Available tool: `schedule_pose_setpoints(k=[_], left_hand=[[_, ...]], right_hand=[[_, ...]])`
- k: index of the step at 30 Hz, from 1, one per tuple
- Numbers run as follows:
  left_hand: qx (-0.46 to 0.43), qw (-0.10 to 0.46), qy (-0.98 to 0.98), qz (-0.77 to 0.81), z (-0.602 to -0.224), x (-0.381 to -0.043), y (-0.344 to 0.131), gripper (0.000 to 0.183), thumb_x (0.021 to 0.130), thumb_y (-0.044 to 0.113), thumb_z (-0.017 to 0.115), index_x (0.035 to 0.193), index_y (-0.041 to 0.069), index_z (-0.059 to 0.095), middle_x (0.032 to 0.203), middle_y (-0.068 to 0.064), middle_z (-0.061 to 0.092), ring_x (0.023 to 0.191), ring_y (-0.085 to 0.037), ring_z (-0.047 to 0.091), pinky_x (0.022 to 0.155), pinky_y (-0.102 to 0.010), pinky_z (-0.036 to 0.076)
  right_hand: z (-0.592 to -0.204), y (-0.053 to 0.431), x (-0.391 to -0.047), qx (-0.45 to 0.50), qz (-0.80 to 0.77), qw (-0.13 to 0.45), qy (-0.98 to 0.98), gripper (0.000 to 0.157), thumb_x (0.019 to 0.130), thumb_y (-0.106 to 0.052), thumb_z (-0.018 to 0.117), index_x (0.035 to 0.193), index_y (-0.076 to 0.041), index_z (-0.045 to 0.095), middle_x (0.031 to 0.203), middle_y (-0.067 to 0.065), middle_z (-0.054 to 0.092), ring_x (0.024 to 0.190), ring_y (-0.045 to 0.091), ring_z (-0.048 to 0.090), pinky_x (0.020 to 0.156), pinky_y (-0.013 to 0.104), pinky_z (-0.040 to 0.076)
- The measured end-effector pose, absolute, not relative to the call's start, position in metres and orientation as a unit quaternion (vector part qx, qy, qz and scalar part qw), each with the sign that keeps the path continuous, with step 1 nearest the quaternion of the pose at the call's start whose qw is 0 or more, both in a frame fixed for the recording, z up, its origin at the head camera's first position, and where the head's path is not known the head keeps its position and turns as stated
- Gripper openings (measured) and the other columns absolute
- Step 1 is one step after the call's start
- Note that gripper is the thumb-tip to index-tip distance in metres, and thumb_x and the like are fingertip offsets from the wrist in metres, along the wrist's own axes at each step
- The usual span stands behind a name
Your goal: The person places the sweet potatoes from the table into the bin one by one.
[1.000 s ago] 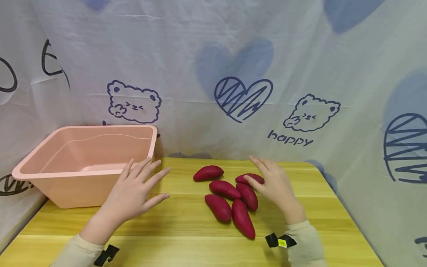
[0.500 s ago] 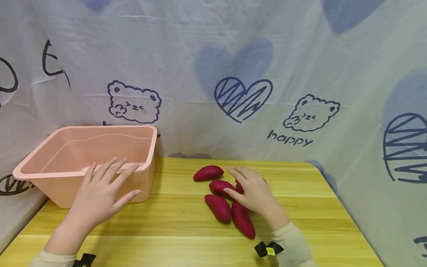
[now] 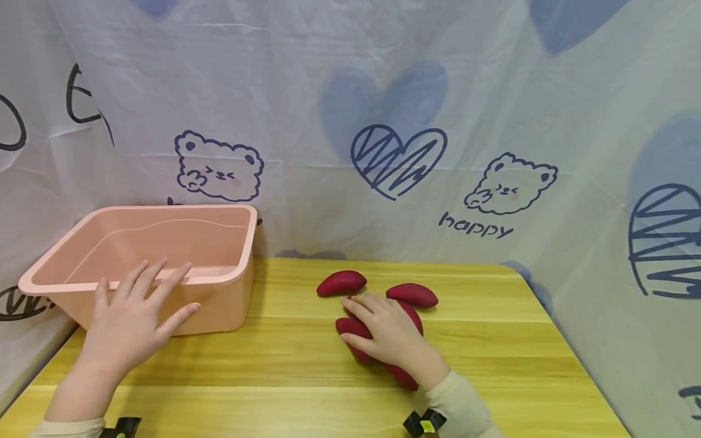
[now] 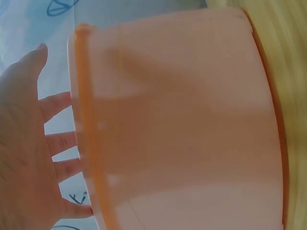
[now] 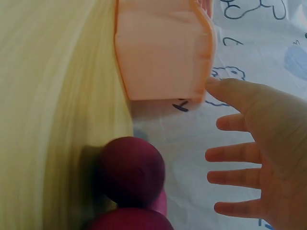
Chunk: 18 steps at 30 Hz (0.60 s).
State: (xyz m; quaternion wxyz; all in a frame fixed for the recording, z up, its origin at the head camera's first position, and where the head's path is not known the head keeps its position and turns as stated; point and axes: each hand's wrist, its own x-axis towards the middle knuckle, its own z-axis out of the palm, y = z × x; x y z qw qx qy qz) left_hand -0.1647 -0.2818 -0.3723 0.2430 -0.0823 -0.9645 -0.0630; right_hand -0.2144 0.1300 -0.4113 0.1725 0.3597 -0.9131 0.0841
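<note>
A pink plastic tub (image 3: 219, 307) stands at the left of the table. My left hand (image 3: 128, 322) is at its near rim, fingers spread and straight, with the tips reaching over the edge. Whether they touch the rim I cannot tell. Several dark red sweet potatoes lie mid-table, including one at the back left (image 3: 342, 283) and one at the back right (image 3: 412, 295). Over the nearer ones hovers my right hand (image 3: 397, 337), partly hiding them. In the right wrist view its fingers (image 5: 233, 153) are straight, apart from the closest sweet potato (image 5: 132, 170), and hold nothing.
The wooden table (image 3: 520, 365) ends at a printed cloth (image 3: 306, 213) hanging behind it and along both sides. The tub stands close to the cloth at the left, its opening facing up.
My left hand has moved left along the tub's near side. My right hand has shifted left and nearer, over the sweet potatoes, uncovering the back right one. The sweet potatoes have not visibly moved.
</note>
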Motion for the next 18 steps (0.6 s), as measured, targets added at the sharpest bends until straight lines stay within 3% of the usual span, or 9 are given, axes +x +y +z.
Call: schedule_pose_setpoints(k=[5, 18], left_hand=[[-0.054, 0.218, -0.972, -0.071, -0.373, -0.164, -0.292, 0.069, 0.092, 0.058, 0.053, 0.153, 0.039, 0.026, 0.154, -0.017, 0.032, 0.148, -0.04, 0.014, 0.109, -0.075, -0.013], [-0.043, 0.19, -0.979, -0.066, -0.377, -0.167, -0.294, 0.073, 0.092, 0.062, 0.051, 0.154, 0.042, 0.019, 0.155, -0.018, 0.03, 0.147, -0.043, 0.016, 0.105, -0.074, -0.022]], right_hand=[[-0.416, 0.123, -0.212, 0.363, 0.078, 0.141, -0.918, 0.059, 0.09, -0.052, 0.062, 0.141, -0.022, 0.053, 0.134, 0.004, 0.06, 0.124, 0.023, 0.057, 0.099, 0.052, 0.049], [-0.429, 0.116, -0.21, 0.349, 0.043, 0.105, -0.93, 0.058, 0.091, -0.052, 0.061, 0.141, -0.024, 0.052, 0.134, 0.006, 0.06, 0.118, 0.024, 0.059, 0.091, 0.046, 0.053]])
